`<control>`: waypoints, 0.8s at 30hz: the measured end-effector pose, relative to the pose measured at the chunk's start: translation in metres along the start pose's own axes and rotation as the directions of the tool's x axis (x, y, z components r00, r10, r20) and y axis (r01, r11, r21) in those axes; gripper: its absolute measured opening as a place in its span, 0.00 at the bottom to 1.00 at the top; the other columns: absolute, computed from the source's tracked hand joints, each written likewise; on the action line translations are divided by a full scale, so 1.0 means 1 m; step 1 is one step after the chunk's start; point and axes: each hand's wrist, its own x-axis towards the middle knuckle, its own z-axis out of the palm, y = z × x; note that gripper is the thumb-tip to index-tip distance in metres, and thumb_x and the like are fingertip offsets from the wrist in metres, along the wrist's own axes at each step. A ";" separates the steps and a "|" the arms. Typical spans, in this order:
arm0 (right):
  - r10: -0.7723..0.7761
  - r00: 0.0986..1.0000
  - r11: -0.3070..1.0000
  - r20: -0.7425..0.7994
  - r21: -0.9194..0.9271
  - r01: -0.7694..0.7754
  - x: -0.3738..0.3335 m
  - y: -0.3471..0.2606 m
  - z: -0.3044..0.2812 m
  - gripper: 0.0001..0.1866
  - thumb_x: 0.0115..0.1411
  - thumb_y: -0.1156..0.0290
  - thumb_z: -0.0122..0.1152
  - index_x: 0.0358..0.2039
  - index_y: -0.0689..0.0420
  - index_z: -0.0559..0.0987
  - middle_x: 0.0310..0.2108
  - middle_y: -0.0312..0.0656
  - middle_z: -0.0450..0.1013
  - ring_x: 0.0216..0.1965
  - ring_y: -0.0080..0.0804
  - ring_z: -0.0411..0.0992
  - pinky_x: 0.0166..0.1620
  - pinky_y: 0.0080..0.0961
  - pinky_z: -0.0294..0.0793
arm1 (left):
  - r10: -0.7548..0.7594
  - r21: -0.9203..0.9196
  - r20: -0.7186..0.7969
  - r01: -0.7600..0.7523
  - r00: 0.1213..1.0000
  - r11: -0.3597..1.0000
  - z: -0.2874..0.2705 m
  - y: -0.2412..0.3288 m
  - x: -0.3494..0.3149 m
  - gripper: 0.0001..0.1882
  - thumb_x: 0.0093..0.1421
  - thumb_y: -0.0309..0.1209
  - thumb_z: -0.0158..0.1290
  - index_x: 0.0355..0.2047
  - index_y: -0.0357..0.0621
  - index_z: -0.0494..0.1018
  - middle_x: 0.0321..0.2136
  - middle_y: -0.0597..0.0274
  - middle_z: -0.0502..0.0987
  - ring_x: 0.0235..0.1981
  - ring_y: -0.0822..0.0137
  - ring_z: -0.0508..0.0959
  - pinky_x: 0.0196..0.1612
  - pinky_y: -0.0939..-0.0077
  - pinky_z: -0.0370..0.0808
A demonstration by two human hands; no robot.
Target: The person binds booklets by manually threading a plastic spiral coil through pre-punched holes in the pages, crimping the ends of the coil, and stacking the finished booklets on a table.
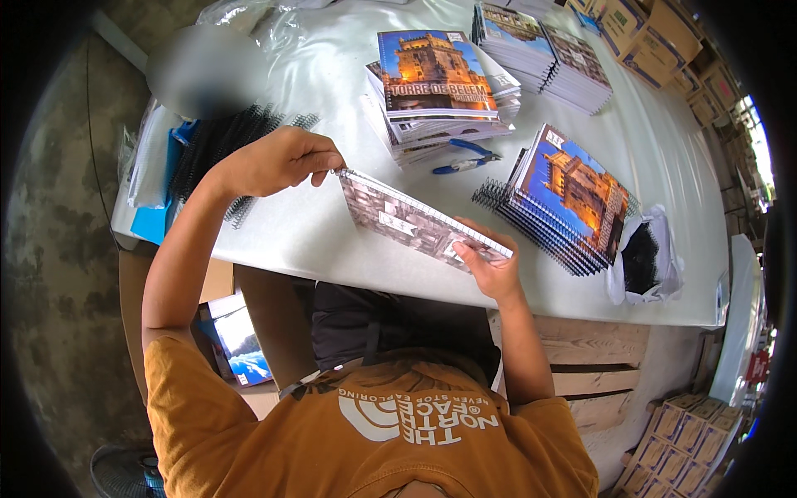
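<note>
My right hand (496, 272) grips one end of a notebook (407, 217), thumb on its grey picture cover and fingers behind. It is tilted above the table's front edge, with the row of holes along its upper edge. At the opposite corner, the closed fingers of my left hand (286, 162) pinch the end of a dark spiral coil (341, 173). Most of that coil is hidden. Beyond the notebook lie blue-handled pliers (465, 158). A pile of black spiral coils (220, 153) lies beside my left forearm.
At the right is a stack of coil-bound notebooks (573, 195), near a white bag with black contents (643, 257). Farther back stand a notebook stack with a tower cover (436, 75) and more stacked notebooks (573, 70). Cardboard boxes (652, 41) stand beyond the white-covered table (282, 241).
</note>
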 end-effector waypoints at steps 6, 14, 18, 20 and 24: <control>-0.020 0.999 0.999 -0.042 0.025 0.021 0.000 -0.003 0.005 0.16 0.53 0.82 0.58 0.44 0.66 0.75 0.38 0.43 0.75 0.38 0.21 0.72 0.43 0.18 0.69 | -0.250 -0.159 0.207 0.285 0.946 0.945 -0.010 0.008 0.004 0.10 0.61 0.32 0.47 0.32 0.36 0.71 0.19 0.65 0.71 0.21 0.77 0.69 0.25 0.81 0.66; 0.047 0.998 0.999 -0.048 0.019 -0.046 -0.001 0.000 0.004 0.14 0.56 0.80 0.56 0.44 0.63 0.75 0.38 0.40 0.76 0.36 0.20 0.72 0.40 0.17 0.71 | 0.281 0.372 -0.262 -0.172 0.923 0.912 0.014 -0.004 -0.001 0.16 0.53 0.26 0.56 0.43 0.39 0.69 0.35 0.59 0.75 0.39 0.59 0.73 0.46 0.68 0.67; -0.027 0.999 0.980 -0.047 -0.200 0.017 -0.002 -0.007 0.005 0.14 0.55 0.80 0.56 0.44 0.61 0.76 0.39 0.42 0.76 0.35 0.23 0.74 0.38 0.17 0.71 | 0.039 0.419 -0.016 -0.029 0.999 0.907 0.002 0.023 0.002 0.18 0.52 0.30 0.56 0.44 0.41 0.70 0.41 0.55 0.72 0.45 0.58 0.70 0.50 0.65 0.63; -0.106 0.993 0.963 -0.044 -0.255 0.092 0.001 -0.008 0.009 0.17 0.53 0.83 0.55 0.45 0.60 0.76 0.42 0.44 0.75 0.36 0.27 0.76 0.39 0.18 0.72 | 0.272 0.558 -0.238 -0.098 0.932 0.824 0.015 0.024 0.002 0.14 0.51 0.30 0.57 0.39 0.41 0.72 0.36 0.57 0.74 0.41 0.59 0.72 0.49 0.65 0.63; -0.149 0.989 0.946 -0.018 -0.292 0.138 0.000 -0.006 0.011 0.19 0.51 0.86 0.54 0.45 0.60 0.76 0.42 0.44 0.75 0.38 0.29 0.76 0.41 0.20 0.73 | 0.274 0.599 -0.182 -0.115 0.944 0.792 0.021 0.023 0.001 0.12 0.48 0.31 0.60 0.32 0.44 0.73 0.33 0.62 0.73 0.38 0.62 0.72 0.47 0.69 0.62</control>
